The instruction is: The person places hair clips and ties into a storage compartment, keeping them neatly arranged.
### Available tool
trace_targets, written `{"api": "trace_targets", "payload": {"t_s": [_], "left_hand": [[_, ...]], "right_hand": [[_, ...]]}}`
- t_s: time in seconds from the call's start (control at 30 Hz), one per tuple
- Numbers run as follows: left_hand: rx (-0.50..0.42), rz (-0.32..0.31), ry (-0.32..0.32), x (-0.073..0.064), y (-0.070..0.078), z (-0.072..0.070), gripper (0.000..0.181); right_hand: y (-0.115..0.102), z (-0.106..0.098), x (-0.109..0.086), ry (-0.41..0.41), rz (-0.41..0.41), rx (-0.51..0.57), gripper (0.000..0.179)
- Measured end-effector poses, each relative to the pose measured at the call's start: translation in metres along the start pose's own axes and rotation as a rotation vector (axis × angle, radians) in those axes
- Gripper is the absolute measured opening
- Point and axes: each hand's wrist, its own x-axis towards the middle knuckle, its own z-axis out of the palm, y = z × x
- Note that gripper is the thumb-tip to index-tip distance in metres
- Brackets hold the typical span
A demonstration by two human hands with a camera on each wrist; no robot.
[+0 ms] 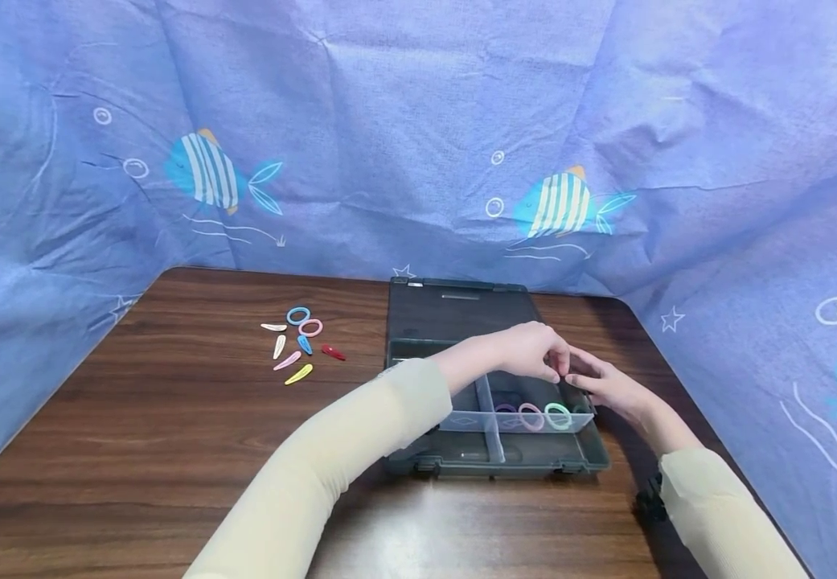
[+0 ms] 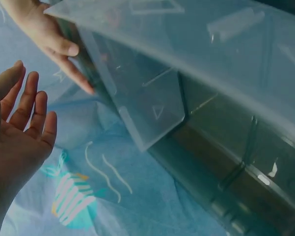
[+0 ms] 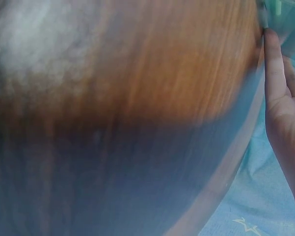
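Right of the worktop's (image 1: 172, 450) middle stands a smoky see-through box (image 1: 534, 468), its front wall running side to side. A clear tray (image 1: 461, 421) lies over it, set back from that wall, long axis side to side; whether it is fully seated cannot be told. Against the tray's front, right of the divider (image 1: 486, 394), lie purple, pink and pale green hair ties (image 1: 531, 404). Farther in, the left hand (image 1: 530, 351) arches over the tray's right end, fingers loosely bent, nothing visible in them. The right hand (image 1: 615, 392), just right of the tray, rests nearly straight fingers on the box's side. Toward the far left corner lie snap clips (image 1: 299, 374) and two rings (image 1: 298, 308). The lid (image 1: 457, 310) lies back toward the far edge.
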Motion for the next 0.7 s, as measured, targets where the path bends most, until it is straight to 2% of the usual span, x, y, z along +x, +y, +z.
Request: {"api": "trace_targets", "payload": {"t_s": [0.1, 0.43, 0.57, 0.7], "left_hand": [[-0.012, -0.007, 0.013, -0.008, -0.001, -0.007, 0.009], [-0.035, 0.032, 0.025, -0.035, 0.001, -0.019, 0.016], [-0.02, 0.029, 0.052, -0.046, 0.006, -0.022, 0.015], [-0.043, 0.031, 0.079, -0.058, 0.008, -0.026, 0.015]], "right_hand": [[-0.002, 0.0, 0.0, 0.001, 0.009, -0.003, 0.067], [-0.005, 0.003, 0.0, -0.022, 0.019, 0.009, 0.064], [-0.005, 0.002, 0.0, -0.026, 0.018, 0.008, 0.064], [-0.004, 0.002, 0.001, -0.025, 0.02, 0.02, 0.064]]}}
